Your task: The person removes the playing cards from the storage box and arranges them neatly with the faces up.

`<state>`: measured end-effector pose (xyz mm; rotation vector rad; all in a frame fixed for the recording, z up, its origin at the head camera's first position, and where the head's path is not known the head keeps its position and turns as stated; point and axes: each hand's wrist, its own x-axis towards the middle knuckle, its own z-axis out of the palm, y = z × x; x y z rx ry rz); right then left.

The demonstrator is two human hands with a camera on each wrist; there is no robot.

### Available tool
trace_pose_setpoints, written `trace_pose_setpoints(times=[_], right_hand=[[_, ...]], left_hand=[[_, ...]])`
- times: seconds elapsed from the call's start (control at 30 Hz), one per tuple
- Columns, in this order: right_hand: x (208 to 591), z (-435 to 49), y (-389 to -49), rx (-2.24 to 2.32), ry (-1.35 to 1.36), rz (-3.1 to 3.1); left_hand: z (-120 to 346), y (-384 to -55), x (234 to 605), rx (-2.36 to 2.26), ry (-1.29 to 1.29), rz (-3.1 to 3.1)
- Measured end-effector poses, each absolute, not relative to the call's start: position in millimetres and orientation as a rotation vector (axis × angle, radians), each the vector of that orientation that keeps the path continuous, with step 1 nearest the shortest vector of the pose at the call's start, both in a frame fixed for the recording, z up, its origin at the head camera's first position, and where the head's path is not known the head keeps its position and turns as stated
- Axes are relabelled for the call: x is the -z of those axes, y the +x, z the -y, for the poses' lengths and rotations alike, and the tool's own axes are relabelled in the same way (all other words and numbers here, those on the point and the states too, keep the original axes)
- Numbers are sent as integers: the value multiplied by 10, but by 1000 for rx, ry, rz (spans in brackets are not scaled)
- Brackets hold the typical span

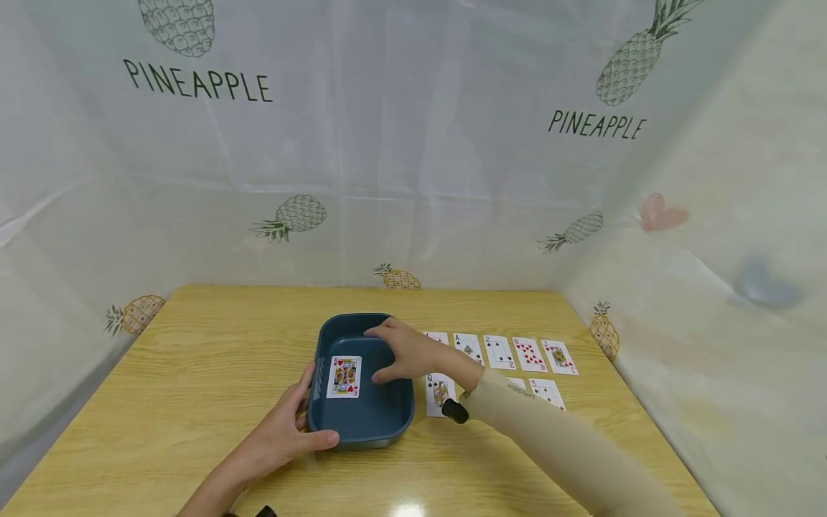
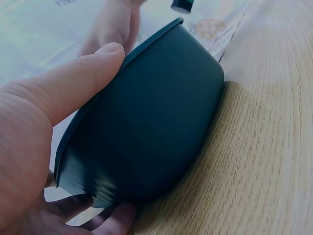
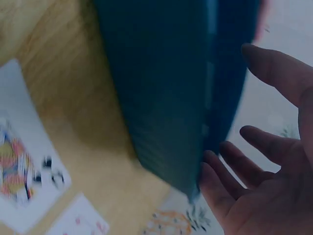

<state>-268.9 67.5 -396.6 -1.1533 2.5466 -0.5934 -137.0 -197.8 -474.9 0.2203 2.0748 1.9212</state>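
A dark blue plastic bin (image 1: 360, 424) stands on the table, with a king of hearts card (image 1: 344, 377) lying face up in it. My left hand (image 1: 276, 434) holds the bin at its near left corner. In the left wrist view, its thumb (image 2: 90, 71) lies along the rim while the other fingers reach round the side. Over the right part of the bin is my right hand (image 1: 405, 353), fingers spread and nothing held. The right wrist view has these fingers (image 3: 274, 73) slightly bent beside the bin's rim; whether they touch it, I cannot tell.
Face-up playing cards lie in two rows right of the bin, among them a queen (image 1: 439, 393), an ace of spades (image 1: 468, 347), a jack (image 1: 559, 357) and a three (image 1: 548, 392). The right forearm covers part of the lower row. A pineapple-print curtain (image 1: 413, 143) encloses the wooden table (image 1: 213, 359).
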Motion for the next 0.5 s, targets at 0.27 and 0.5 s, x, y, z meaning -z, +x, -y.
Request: trace_pose_setpoints(times=[0.27,0.5], right_hand=[[4250,-342,-2708,415,-1217,-2581],[4352,-225,-2746,343,-1156,-2640]], left_hand=[[1984,-1374,4722,-1897,210,-2084],[1973,-1377,4720,-1891,211,-2083]])
